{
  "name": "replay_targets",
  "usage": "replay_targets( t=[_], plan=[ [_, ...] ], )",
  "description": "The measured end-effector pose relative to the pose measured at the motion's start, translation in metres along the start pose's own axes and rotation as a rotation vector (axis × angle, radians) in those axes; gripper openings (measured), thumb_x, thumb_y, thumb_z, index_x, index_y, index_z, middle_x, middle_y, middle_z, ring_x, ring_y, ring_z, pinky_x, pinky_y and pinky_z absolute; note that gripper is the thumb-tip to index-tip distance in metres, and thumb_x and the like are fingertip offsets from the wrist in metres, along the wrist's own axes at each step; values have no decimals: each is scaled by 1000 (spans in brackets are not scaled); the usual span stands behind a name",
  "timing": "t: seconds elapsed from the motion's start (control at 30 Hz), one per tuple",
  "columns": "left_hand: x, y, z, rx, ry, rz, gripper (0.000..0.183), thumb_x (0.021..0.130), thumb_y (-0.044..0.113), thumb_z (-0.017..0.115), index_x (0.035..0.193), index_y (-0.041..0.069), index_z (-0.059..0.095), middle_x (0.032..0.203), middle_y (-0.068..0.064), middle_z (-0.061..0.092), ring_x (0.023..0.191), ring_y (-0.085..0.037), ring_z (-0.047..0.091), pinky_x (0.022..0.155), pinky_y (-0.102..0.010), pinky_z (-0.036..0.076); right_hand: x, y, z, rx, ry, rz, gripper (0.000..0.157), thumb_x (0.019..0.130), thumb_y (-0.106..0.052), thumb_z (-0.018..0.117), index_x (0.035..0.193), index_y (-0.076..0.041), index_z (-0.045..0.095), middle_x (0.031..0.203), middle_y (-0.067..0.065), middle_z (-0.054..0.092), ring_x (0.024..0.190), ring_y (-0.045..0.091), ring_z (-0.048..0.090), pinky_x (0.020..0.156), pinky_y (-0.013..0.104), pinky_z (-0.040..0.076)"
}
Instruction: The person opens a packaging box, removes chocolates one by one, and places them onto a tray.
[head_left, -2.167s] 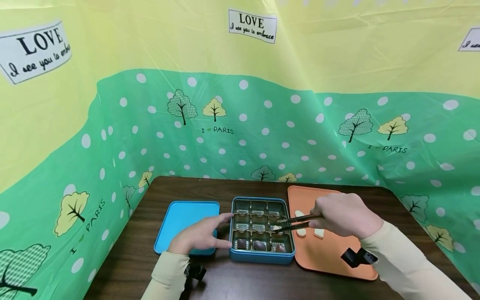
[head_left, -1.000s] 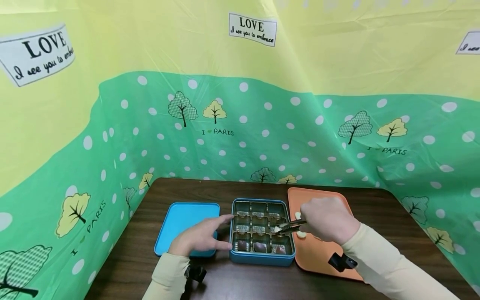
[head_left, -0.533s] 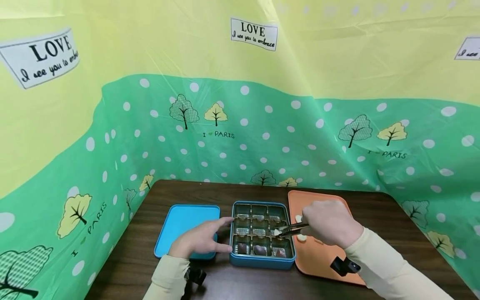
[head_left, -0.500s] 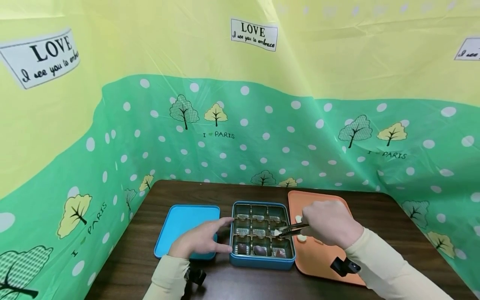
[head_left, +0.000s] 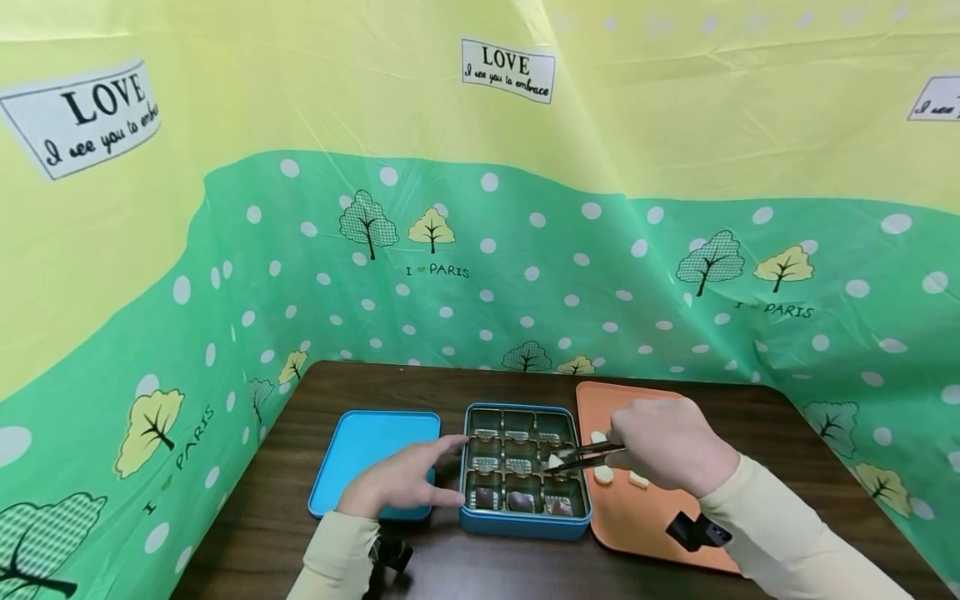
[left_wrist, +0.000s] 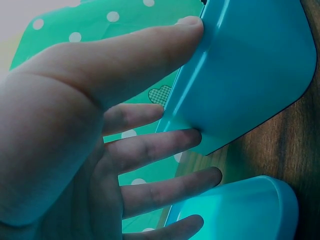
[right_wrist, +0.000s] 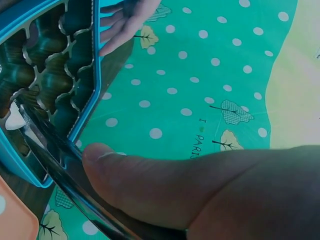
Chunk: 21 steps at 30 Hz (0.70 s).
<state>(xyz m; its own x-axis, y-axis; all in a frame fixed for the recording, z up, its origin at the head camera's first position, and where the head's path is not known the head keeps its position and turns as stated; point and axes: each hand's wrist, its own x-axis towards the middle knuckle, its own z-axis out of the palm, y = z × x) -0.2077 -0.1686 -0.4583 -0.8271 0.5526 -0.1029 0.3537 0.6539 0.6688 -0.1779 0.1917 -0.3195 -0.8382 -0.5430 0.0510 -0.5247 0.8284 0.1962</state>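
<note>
- Right hand (head_left: 667, 443) gripped dark, glossy tongs (head_left: 600, 448), tips touching a small white piece (right_wrist: 15, 119) at the middle row's right compartment of a blue rectangular box (head_left: 525, 525).
- Left hand (head_left: 397, 481), fingers spread, touched its left side.
- Pale pieces (head_left: 602, 476) lay on an orange rectangular tray (head_left: 637, 525).

Left hand (left_wrist: 90, 100): fingers straight, thumb touching blue box (left_wrist: 255, 65); blue lid (left_wrist: 285, 205) near fingertips; wooden table (left_wrist: 295, 140), dotted green cloth (left_wrist: 95, 25).

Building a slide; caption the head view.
Right hand holding tongs to a white piece; left hand touching the compartmented blue box.
</note>
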Motion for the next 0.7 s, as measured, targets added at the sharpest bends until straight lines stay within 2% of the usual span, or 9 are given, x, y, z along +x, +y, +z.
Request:
replay_targets(
  t=[0.2, 0.43, 0.7],
  plan=[
    [0, 1, 0, -3, -4, -4, 88, 93, 47, 79, 164, 14, 37, 159, -8, 50, 145, -32, 49, 113, -57, 45, -3, 1, -5, 29, -21, 15, 33, 82, -41, 89, 63, -35, 64, 56, -18, 48, 51, 3, 43, 43, 30, 39],
    [-1, 1, 0, -10, -5, -3, 89, 94, 46, 79, 164, 13, 36, 159, -10, 50, 145, -33, 49, 113, -57, 45, -5, 5, -10, 43, -11, 22, 15, 81, -43, 90, 77, -37, 77, 61, -20, 57, 53, 1, 47, 42, 31, 41],
    [0, 0, 0, -13, -1, -1, 89, 93, 46, 79, 164, 13, 36, 159, -10, 50, 144, -34, 50, 113, -57, 45, -11, 6, -17, 18, 53, 0, 22, 82, -43, 89, 71, -36, 72, 61, -20, 55, 53, 1, 47, 41, 31, 40]
  ],
)
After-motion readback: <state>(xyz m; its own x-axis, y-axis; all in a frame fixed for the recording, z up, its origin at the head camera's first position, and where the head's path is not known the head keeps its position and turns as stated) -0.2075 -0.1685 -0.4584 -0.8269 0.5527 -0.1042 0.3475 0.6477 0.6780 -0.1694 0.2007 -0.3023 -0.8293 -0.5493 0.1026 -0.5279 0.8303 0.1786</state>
